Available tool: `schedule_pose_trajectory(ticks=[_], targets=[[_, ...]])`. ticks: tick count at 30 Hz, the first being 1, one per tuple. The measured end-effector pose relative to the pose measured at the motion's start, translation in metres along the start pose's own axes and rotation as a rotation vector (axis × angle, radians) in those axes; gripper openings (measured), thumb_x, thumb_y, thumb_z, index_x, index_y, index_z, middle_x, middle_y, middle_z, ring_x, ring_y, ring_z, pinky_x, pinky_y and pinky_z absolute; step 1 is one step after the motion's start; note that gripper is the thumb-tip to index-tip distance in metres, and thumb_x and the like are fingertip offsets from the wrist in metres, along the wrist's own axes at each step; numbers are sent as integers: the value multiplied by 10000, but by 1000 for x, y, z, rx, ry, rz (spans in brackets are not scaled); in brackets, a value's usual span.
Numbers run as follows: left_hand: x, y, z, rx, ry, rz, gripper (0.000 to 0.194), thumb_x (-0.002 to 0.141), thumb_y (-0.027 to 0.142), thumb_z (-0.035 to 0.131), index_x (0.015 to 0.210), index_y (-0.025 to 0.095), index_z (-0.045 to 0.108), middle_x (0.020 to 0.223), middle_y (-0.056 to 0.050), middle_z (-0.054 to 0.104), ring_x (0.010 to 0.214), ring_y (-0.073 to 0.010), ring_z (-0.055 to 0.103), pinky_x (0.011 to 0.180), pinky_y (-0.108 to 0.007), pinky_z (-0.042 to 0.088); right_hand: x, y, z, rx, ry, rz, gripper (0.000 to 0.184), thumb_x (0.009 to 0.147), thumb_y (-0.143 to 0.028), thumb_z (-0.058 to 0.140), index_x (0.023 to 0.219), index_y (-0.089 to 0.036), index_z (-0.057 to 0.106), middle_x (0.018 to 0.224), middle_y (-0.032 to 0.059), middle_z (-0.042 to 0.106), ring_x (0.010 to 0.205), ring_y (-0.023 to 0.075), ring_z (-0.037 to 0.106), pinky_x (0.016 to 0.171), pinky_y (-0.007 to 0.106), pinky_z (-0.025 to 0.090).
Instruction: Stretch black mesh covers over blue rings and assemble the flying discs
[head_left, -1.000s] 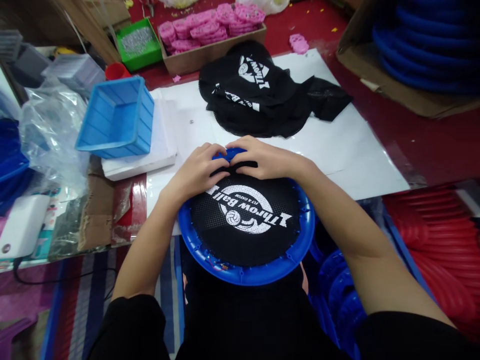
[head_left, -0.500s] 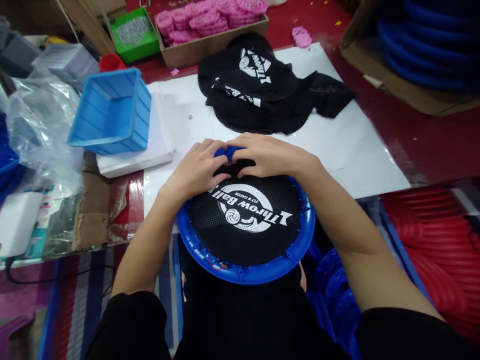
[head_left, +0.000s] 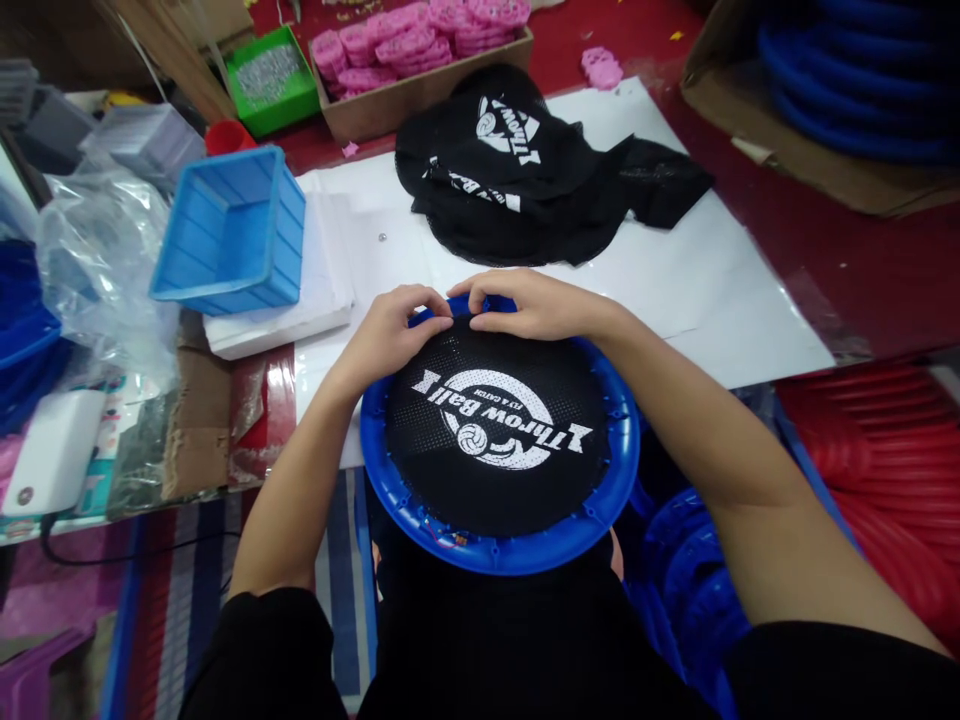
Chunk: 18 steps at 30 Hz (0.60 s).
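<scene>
A blue plastic ring [head_left: 501,552] rests on my lap against the table's front edge, with a round black mesh cloth [head_left: 480,500] printed "Throw Ball" stretched inside it. At the ring's far side, my left hand [head_left: 401,325] has thumb and forefinger closed on the cloth's edge. Close beside it, my right hand [head_left: 525,305] curls over the far rim, its thumb on the cloth and its fingers bent beyond the ring. Thin coloured wires [head_left: 446,535] lie on the ring's near left part. The exact contact under the fingertips is partly hidden.
More printed black cloths [head_left: 517,200] lie on white sheeting [head_left: 720,290]. A light-blue bin [head_left: 232,240] stands left. Behind are a green tray [head_left: 274,85] of small metal parts and a carton [head_left: 427,95] of pink pieces. Red rings [head_left: 877,470] are stacked at right.
My fingers have spread slightly along the far rim, the left hand shifting a little left and lower. More of the printed lettering shows now. The whole view has shifted slightly.
</scene>
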<state>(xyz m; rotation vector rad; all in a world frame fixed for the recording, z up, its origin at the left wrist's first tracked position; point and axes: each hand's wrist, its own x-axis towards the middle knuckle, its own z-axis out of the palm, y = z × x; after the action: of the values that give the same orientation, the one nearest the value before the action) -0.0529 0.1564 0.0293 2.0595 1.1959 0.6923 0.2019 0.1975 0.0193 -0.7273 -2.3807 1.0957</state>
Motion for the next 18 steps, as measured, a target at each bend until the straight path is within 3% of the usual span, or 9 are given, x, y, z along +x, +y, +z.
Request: schedule_pose_trajectory(ticks=[9, 18], targets=[[8, -10, 6, -211, 70, -116, 151, 861, 302, 724, 921, 175, 780, 926, -34, 790, 919, -201, 703, 866, -340, 564, 8, 0, 6, 71, 107, 114, 191, 942, -398, 636, 910, -212, 668, 1334, 133, 787, 1217, 335, 719, 1079, 536, 516], [12, -15, 12, -175, 116, -112, 150, 817, 240, 723, 931, 185, 803, 847, -12, 754, 844, -177, 687, 835, -329, 548, 17, 8, 5, 34, 93, 146, 163, 937, -343, 651, 957, -216, 751, 1229, 95, 816, 1099, 294, 735, 995, 471, 549]])
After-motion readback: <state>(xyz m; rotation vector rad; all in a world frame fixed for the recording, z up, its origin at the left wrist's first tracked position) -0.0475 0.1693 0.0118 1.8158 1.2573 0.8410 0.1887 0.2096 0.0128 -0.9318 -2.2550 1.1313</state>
